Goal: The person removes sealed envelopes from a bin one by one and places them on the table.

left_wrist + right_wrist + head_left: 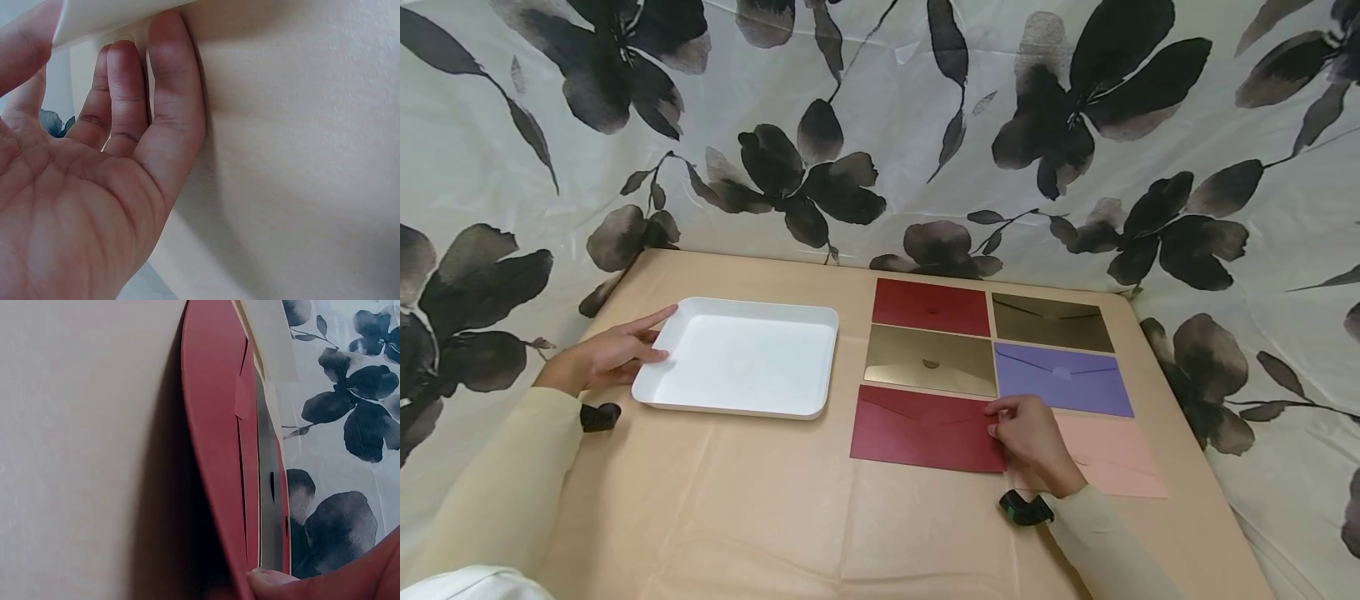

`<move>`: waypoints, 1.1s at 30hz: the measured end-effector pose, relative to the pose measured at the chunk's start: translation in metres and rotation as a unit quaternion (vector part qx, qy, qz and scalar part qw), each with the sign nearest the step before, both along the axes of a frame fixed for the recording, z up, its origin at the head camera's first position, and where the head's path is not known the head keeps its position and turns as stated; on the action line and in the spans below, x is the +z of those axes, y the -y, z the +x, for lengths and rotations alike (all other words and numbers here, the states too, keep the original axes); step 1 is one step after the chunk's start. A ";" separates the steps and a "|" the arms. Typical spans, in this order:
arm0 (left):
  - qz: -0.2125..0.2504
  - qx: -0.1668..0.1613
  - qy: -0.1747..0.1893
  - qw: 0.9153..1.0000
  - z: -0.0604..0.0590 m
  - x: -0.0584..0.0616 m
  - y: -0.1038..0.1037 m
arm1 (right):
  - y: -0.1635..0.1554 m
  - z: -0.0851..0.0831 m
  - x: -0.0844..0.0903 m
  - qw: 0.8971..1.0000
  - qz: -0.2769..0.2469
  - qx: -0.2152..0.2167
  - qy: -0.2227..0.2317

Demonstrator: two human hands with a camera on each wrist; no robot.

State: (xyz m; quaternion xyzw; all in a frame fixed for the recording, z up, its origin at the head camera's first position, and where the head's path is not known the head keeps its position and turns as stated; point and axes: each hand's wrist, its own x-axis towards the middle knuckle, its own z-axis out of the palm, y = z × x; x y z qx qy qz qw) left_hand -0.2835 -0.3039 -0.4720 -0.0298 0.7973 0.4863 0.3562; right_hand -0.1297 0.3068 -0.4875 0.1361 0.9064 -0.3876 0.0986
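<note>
Left hand (613, 354) rests at the left edge of the white tray (741, 358). Its index finger lies straight along the tray's far-left rim; the thumb lies against the near-left side. In the left wrist view the fingers (128, 94) are straight and pressed together, their tips against the tray's underside edge. The fingers curl round nothing.

The tray sits on the left half of the tan worktop (737, 508). Just beside its right rim begins a grid of six envelopes, two columns by three rows. Left column, far to near: dark red envelope (931, 306), gold envelope (930, 360), near red envelope (921, 429). Right column, far to near: bronze envelope (1051, 322), purple envelope (1063, 381), pink envelope (1116, 457).

Right hand (1033, 442) lies on the seam between the near red envelope and the pink envelope. Thumb and fingertips pinch the right edge of the near red envelope; the right wrist view shows that edge lifted off the worktop, with a fingertip (275, 578) on it.

A floral cloth (880, 125) hangs behind the worktop.
</note>
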 end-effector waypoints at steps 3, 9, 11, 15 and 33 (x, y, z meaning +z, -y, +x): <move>0.001 -0.001 0.000 1.000 0.001 0.001 0.000 | 0.001 0.000 0.002 1.000 0.017 0.013 0.002; 0.003 -0.005 -0.001 1.000 0.000 0.001 0.000 | 0.001 -0.001 0.005 0.999 0.040 0.030 -0.002; 0.003 -0.004 0.000 1.000 -0.001 0.001 -0.001 | 0.001 -0.001 0.005 0.998 0.044 0.034 -0.002; 0.003 -0.005 0.002 1.000 -0.001 0.001 0.000 | 0.002 0.000 0.004 0.997 0.061 0.039 -0.001; 0.005 -0.007 -0.002 1.000 0.001 0.001 -0.001 | 0.002 0.004 0.005 0.992 0.114 0.051 -0.004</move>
